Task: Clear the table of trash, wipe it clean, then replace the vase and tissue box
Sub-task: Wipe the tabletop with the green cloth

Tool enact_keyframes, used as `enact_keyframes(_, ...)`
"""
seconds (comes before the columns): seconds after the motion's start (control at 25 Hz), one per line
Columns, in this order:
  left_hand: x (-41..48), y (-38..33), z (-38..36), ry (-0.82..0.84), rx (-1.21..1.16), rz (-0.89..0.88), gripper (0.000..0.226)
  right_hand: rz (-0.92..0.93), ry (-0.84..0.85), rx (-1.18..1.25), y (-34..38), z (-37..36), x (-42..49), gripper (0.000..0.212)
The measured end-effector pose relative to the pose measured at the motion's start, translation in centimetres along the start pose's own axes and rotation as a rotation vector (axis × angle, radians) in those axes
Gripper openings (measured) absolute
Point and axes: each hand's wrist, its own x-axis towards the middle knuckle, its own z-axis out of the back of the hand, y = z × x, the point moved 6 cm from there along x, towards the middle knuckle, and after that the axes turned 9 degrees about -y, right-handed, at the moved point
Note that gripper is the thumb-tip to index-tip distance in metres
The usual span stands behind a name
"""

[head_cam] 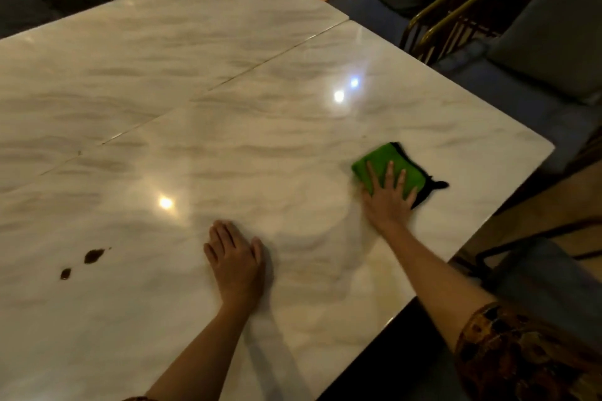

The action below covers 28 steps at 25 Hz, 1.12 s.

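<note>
Pale marble table (228,58), two slabs butted along a diagonal seam, glossy under ceiling lights, with brass-framed grey chairs (456,16) along its far right side. A green cloth (378,156) with a dark edge lies near the right edge of the table. The right hand (389,202) presses it down, its fingers (389,172) spread straight and flat on top, not curled round it. The left hand (236,257) rests palm down on bare marble nearer the middle, fingers together and relaxed, holding nothing.

Two brown spots (93,255) sit close together towards the near left. They lie well apart from the cloth, with the left hand between the two. That hand is the nearer one to them, but the cloth is under the other, so wiping them likely means a long sweep leftwards across the table, past or around the resting hand. Neither vase nor tissue box is in view, so the wiping step looks unfinished.
</note>
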Motion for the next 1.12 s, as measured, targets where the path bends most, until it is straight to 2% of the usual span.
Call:
enact_keyframes(0.08, 0.1, 0.2, 0.0, 0.009, -0.017, 0.006, 0.073, 0.166, 0.01, -0.01, 4.6, -1.4, -5.5, 0.063)
enact_keyframes(0.2, -0.1, -0.1, 0.3, 0.013, -0.046, 0.004, 0.074, 0.468, -0.004, 0.056, 9.4, -2.1, -16.5, 0.057)
enact_keyframes(0.24, 0.0, -0.1, 0.3, 0.002, -0.066, 0.01, 0.074, 0.577, 0.056, 0.088, 10.1, -2.2, -19.3, 0.058)
enact_keyframes(0.36, -0.2, 0.5, 0.2, -0.006, -0.086, -0.005, 0.072, 0.796, 0.105, -0.007, 8.7, -2.2, -17.7, 0.057)
enact_keyframes(0.44, -0.8, 0.5, 0.2, -0.023, -0.093, -0.057, 0.069, 0.718, 0.069, -0.067, 5.1, -1.3, -10.1, 0.051)
enact_keyframes(0.6, -3.3, -0.7, 0.7, 0.002, -0.132, -0.231, 0.067, 0.277, 0.117, -0.166, -6.7, 3.4, 3.2, 0.052)
enact_keyframes(0.72, -4.6, -1.1, 0.9, 0.013, -0.14, -0.327, 0.071, 0.132, 0.122, -0.149, -11.8, 4.7, 2.1, 0.055)
enact_keyframes(0.8, -5.6, -0.9, 0.8, 0.015, -0.147, -0.336, 0.071, 0.051, 0.029, -0.115, -11.6, 3.1, -2.4, 0.056)
enact_keyframes(0.88, -6.4, -0.6, 0.9, 0.028, -0.177, -0.337, 0.069, 0.093, -0.069, -0.101, -8.3, 1.5, -8.5, 0.058)
enact_keyframes(0.96, -6.8, 0.3, 0.8, 0.058, -0.182, -0.362, 0.066, 0.229, -0.078, -0.083, -3.0, -0.1, -15.5, 0.061)
enact_keyframes(1.04, -6.6, 3.1, 1.3, 0.057, -0.138, -0.347, 0.064, 0.42, -0.029, -0.008, 4.0, -2.0, -23.8, 0.06)
enact_keyframes(1.12, -5.8, 7.5, 2.3, 0.031, -0.08, -0.266, 0.065, 0.587, 0.111, 0.076, 11.0, -3.6, -30.6, 0.06)
